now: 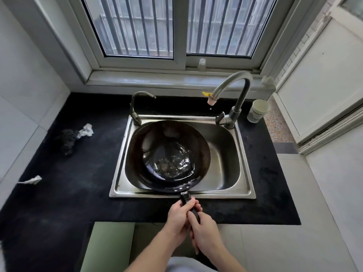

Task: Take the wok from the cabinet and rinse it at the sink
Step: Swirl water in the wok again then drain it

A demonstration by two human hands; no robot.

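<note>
Wok (168,156), one only, sits in the single steel sink (243,173), filling its left part, with a shallow pool of water glinting in its dark bowl. Its black handle (185,198) crosses the sink's near rim straight toward the fingers. Two hands hold that handle: the left hand (179,216) wraps it nearer the pan, fingers curled shut around it, and the right hand (206,232) closes on the end just behind, its fingers pressed together along the grip. Beyond the fingers, at the sink's far rim, stand two faucets: a small one (137,107) to the left and a tall curved one (231,89) to the right, a drop hanging under its spout. One white cup (258,110) stands right of the tall faucet. Left of the fingers, on the black countertop (78,183), lie one dark scourer (67,140) and two white scraps (86,130). A barred window (176,26) rises behind, between white tiled walls.
</note>
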